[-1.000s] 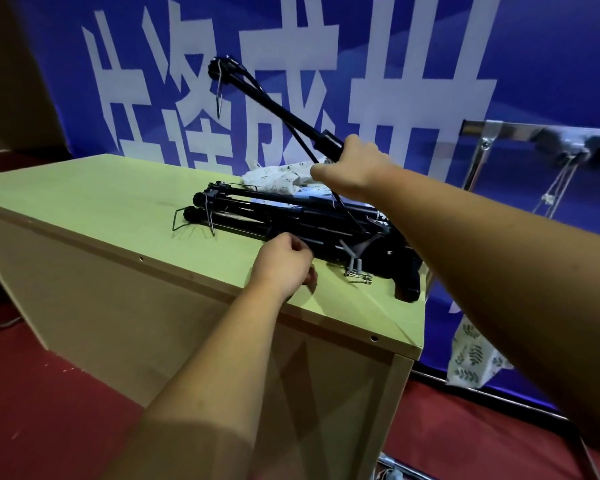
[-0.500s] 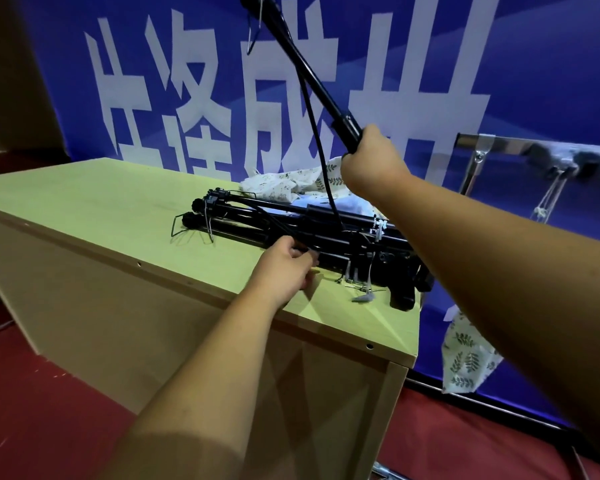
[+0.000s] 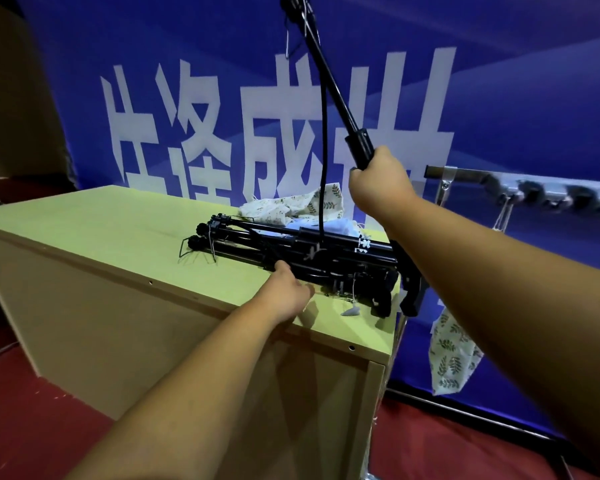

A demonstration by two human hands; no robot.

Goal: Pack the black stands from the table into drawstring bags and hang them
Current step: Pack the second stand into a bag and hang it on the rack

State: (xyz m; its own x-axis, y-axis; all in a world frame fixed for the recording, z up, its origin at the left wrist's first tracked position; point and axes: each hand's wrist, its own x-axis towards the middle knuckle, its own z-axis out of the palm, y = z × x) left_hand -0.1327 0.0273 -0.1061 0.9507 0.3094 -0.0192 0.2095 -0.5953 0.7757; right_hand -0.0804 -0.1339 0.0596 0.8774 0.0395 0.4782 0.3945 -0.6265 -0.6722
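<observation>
Right hand [image 3: 378,181] grips stand [image 3: 329,77] pointing up-left; left hand [image 3: 286,294] meets flat stands [image 3: 343,251], grip unclear.

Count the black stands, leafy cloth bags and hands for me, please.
Black stands: at least 3, raised stand plus stacked stands showing 2 ends.
Leaf-print bags: at least 2, crumpled bag, hanging bag.
Hands: 2, left hand, right hand.
Total: at least 7.

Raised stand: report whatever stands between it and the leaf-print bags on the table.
The raised stand in the right hand has open air to the leaf-print bags. But its black cord hangs down into the pile of stands held by the left hand; possibly snagged.
</observation>
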